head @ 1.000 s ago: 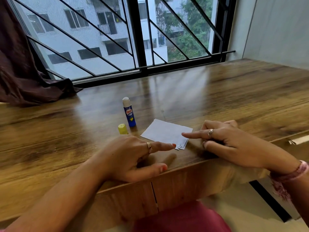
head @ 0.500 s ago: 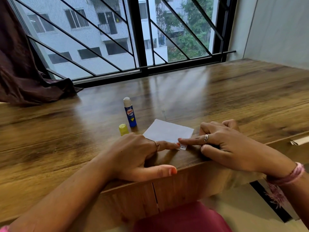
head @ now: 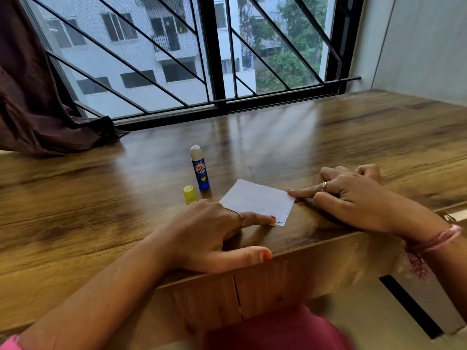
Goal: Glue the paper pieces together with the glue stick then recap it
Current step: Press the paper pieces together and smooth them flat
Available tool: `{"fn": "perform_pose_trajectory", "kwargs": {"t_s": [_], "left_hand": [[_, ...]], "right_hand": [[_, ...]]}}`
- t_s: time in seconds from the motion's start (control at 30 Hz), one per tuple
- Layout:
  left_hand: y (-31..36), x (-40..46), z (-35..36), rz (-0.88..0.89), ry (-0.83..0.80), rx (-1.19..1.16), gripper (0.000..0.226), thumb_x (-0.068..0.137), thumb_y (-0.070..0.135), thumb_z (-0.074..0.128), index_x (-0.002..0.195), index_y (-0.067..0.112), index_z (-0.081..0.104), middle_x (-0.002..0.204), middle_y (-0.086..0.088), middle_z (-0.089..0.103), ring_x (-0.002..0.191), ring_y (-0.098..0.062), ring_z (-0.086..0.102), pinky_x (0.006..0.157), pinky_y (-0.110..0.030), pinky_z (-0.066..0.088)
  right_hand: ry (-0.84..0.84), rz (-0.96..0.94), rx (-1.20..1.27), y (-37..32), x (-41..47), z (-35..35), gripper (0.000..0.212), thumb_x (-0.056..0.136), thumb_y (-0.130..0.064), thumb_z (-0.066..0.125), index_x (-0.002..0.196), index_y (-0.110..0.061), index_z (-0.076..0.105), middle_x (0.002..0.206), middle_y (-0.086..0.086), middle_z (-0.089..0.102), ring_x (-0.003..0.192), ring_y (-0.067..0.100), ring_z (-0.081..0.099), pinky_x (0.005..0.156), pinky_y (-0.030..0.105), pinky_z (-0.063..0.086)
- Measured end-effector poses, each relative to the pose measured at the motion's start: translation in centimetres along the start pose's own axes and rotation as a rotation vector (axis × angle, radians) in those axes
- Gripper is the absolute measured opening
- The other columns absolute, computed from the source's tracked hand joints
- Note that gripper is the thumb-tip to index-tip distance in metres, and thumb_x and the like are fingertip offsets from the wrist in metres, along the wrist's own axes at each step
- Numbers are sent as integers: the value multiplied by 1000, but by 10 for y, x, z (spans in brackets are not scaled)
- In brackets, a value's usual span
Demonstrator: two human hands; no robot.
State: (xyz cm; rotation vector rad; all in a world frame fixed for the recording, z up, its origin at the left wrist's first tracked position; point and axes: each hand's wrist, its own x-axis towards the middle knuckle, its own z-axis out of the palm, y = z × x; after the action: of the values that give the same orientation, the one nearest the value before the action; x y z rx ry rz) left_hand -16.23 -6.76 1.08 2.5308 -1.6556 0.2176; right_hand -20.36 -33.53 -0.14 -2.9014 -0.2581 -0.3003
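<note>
While the paper pieces (head: 257, 204) lie stacked between the two hands, looks like gluing done, pressing under way, recapping left. Left hand (head: 214, 233) flat and relaxed, forefinger straight on the stack's near corner, thumb along the table (head: 101, 198) edge, gripping nothing. Right hand (head: 353, 195) loose, forefinger straight, touching the stack's right corner, holding nothing. Glue stick (head: 199, 171) upright and uncapped just beyond the left hand, yellow cap (head: 190, 195) beside it, touching neither hand
</note>
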Motion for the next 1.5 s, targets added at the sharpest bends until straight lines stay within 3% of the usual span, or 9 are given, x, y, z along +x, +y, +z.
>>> {"fn": "perform_pose_trajectory", "kwargs": {"t_s": [0.17,0.37,0.5,0.63,0.77,0.97,1.2,1.37,1.5], "left_hand": [[0,-1,0,-1,2,-1,61,86,73,26,138,43,37,44,0,39,44,-12,43,45,-20,29],[2,-1,-2,-7,-8,2,60,87,70,30,138,40,39,44,1,38,44,-12,43,45,-20,29],[2,-2,-2,-3,-14,-10,60,87,69,30,139,40,39,47,2,39,46,-10,45,47,-20,30],[1,-3,-1,-3,-8,-34,57,88,67,32,138,40,39,47,2,42,46,-9,45,48,-20,31],[0,-5,1,-8,16,-48,59,88,69,30,139,41,37,48,0,43,46,-11,44,48,-19,27],[1,-5,2,-44,37,-82,61,88,69,30,141,40,34,47,0,44,46,-12,46,46,-26,34],[-1,-7,4,-176,128,-44,52,87,65,24,119,39,54,45,5,45,47,-4,49,48,-12,29],[-2,-5,7,-230,134,-78,38,88,65,29,94,42,59,52,7,57,52,-4,53,48,-11,27],[-4,-3,9,-280,146,-45,55,87,62,28,123,32,58,42,11,43,49,0,52,47,-11,29]], "right_hand": [[13,-1,6,0,-2,2,43,80,-61,12,107,-78,40,79,-15,41,92,-15,37,86,37,21],[65,-48,-66,-2,-5,3,51,74,-64,8,113,-73,40,82,-18,41,91,-20,32,79,30,13],[70,-88,-37,-1,-6,4,48,76,-61,11,114,-73,38,84,-18,41,94,-18,34,81,31,15],[56,-120,136,5,-5,6,43,81,-56,23,118,-75,35,87,-20,43,97,-10,43,87,28,19],[86,-98,229,7,-4,7,50,81,-44,40,124,-68,33,91,-30,47,82,-3,54,85,31,26],[77,-94,220,8,-3,11,42,77,-60,27,116,-62,44,94,-33,44,87,-12,48,82,33,25],[80,-121,165,9,-5,13,40,81,-57,25,116,-67,42,92,-24,43,91,-9,46,83,31,22],[101,-162,182,7,-8,12,37,84,-48,33,112,-59,54,92,-23,47,85,-2,53,86,38,33],[92,-251,251,6,-10,9,35,86,-39,40,111,-50,63,90,-22,50,75,2,56,76,34,42]]}}
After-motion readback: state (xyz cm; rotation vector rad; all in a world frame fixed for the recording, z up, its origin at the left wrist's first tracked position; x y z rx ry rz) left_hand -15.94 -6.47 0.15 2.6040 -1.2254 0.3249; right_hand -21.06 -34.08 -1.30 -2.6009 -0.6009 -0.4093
